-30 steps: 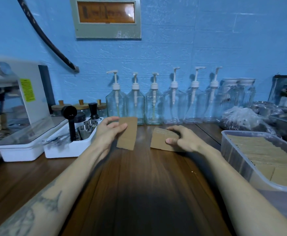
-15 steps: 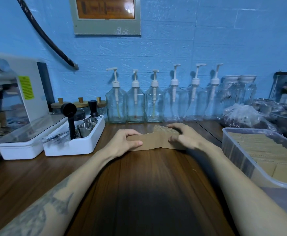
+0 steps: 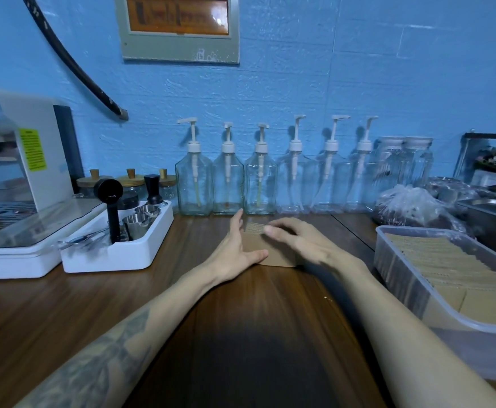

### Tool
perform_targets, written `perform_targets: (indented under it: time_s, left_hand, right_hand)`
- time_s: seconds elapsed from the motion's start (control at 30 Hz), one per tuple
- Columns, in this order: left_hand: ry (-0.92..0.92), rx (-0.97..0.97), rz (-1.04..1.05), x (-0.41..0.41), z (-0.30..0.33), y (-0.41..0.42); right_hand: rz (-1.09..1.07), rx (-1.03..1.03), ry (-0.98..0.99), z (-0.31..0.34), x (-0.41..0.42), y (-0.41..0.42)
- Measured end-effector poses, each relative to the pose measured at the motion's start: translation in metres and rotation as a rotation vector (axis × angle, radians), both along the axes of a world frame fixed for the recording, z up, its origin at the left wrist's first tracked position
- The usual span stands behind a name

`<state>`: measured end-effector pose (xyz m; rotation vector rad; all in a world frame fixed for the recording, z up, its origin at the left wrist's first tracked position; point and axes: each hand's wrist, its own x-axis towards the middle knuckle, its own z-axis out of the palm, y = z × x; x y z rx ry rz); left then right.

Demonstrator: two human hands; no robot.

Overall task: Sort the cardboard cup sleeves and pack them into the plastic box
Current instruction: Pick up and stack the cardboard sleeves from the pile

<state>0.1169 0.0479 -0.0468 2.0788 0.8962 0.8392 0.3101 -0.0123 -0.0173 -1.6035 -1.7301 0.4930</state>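
Note:
A small stack of brown cardboard cup sleeves (image 3: pixel 277 256) lies flat on the wooden counter, in front of the pump bottles. My left hand (image 3: pixel 235 248) cups the stack's left side, fingers straight along the edge and thumb against its front. My right hand (image 3: pixel 302 240), blurred, lies over the top and right side of the stack. The clear plastic box (image 3: pixel 394 275) stands at the right, holding a long row of packed sleeves (image 3: pixel 441 260) on edge and some laid flat at the near end.
A row of glass pump bottles (image 3: pixel 227 184) lines the blue wall. A white tray with metal cups and a tamper (image 3: pixel 123 251) and a white coffee machine (image 3: pixel 25 172) stand at left. A plastic bag (image 3: pixel 408 204) and a steel sink (image 3: pixel 494 213) are behind the box.
The sleeve in my left hand was brought onto the pile under my right hand. Both hands now close around one joined stack lying on the counter.

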Motion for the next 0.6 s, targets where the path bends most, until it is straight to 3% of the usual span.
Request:
perform_targets:
  time_s: [0.33, 0.6]
  left_hand:
    - [0.087, 0.102, -0.014, -0.005, -0.001, 0.003]
    - [0.030, 0.162, -0.011, -0.016, -0.001, 0.010]
  right_hand:
    - [0.023, 0.048, -0.132, -0.002, -0.006, 0.009]
    - [0.020, 0.056, -0.170, 0.002, -0.011, 0.009]
